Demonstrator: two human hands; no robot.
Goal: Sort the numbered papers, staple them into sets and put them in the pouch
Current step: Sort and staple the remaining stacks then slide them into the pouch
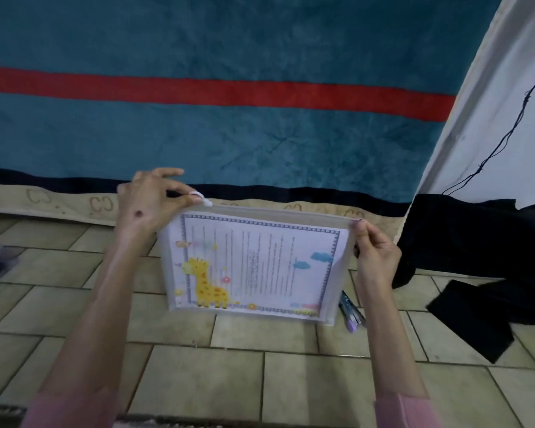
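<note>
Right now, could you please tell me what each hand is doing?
Left hand: pinches the zip pull at the top corner of the pouch.
Right hand: grips the pouch's other top corner.

Both hands hold the pouch [257, 264] up over the tiles [291, 381], papers [260, 261] showing through. Left hand [150, 200] pinches the zip pull [205, 200]; right hand [376, 254] grips the other top corner.

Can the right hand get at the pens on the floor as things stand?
Probably not yet: the right hand is pinching the pouch's right corner while the left hand pinches the zipper pull. The pens lie just below it, nothing covering them, so once it lets go, likely yes.
</note>
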